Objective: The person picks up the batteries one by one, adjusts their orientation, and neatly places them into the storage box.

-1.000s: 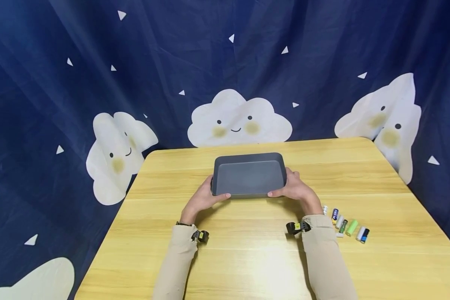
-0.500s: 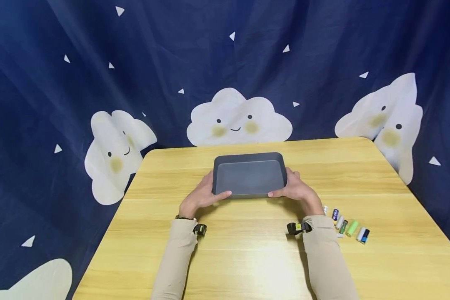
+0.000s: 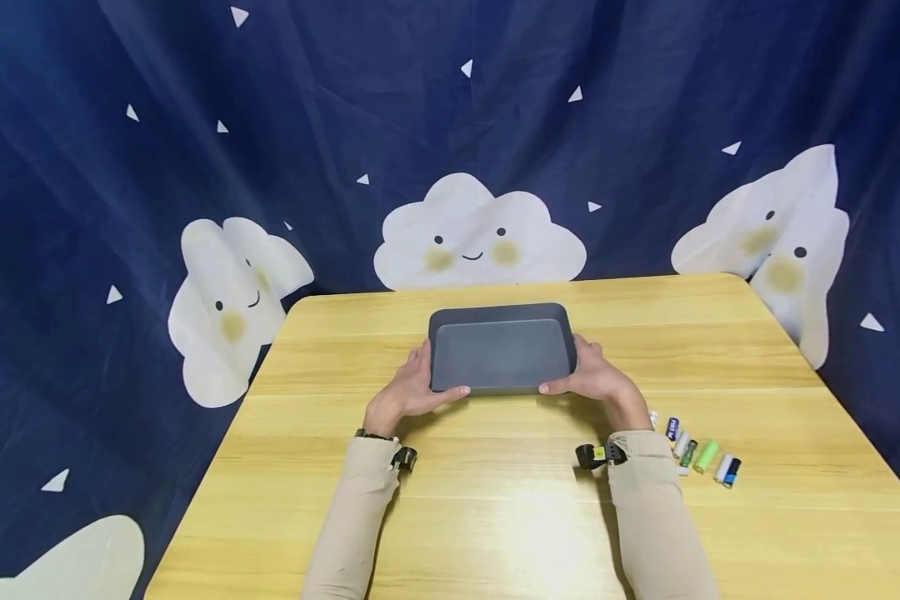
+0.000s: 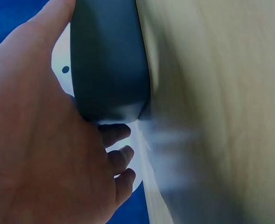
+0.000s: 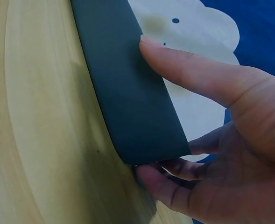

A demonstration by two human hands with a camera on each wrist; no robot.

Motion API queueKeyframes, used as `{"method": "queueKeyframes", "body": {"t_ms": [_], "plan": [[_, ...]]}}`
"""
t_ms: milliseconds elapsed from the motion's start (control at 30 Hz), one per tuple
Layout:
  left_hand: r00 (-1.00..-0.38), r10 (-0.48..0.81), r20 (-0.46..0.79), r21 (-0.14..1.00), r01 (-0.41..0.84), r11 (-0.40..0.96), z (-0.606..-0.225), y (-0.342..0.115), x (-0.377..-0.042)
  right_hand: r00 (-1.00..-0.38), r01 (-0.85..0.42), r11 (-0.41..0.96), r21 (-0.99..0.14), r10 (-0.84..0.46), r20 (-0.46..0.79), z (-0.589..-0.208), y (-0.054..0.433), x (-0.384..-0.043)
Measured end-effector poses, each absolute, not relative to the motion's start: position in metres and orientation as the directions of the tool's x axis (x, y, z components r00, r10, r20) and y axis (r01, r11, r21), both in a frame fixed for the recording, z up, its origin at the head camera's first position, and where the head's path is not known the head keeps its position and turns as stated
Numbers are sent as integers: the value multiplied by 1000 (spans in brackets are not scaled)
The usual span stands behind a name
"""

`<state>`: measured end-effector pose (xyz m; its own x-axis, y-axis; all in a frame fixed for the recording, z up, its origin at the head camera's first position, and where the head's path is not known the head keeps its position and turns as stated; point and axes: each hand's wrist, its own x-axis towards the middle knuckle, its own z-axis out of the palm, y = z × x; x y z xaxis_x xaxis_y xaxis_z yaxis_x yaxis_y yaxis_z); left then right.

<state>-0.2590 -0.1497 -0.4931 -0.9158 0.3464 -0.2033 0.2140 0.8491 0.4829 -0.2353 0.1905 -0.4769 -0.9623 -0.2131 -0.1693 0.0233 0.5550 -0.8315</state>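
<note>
A dark grey rectangular tray (image 3: 504,353) with raised walls lies near the middle of the table, towards its far side. My left hand (image 3: 408,389) holds its left end, thumb along the near wall and fingers at the side. At the right end my right hand (image 3: 596,377) grips it the same way. In the left wrist view, the left hand's fingers (image 4: 121,161) curl beside the tray's corner. The right wrist view has the thumb against the tray's wall (image 5: 128,93) and fingertips by its lower corner. The tray's inside looks bare.
Several batteries lie to the right of my right forearm, among them a green one (image 3: 707,456) and a dark blue one (image 3: 672,428). The wooden table (image 3: 480,517) ends at a blue curtain (image 3: 330,100) with white clouds.
Both hands stay at the tray's ends. The left thumb has slid slightly to the right along the near wall. The view has shifted a little; the tray shows no clear movement.
</note>
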Motion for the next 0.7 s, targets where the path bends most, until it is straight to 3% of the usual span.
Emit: {"method": "queueKeyframes", "body": {"t_ms": [300,700], "plan": [[-908,323,-268,435,186,881,-481,-144,-246,-951,-3,570,-822,-256,-174,-469,200,-230],[-929,324,-180,325,255,911,-492,-145,-256,-937,2,571,-821,-286,-202,-468,203,-228]]}}
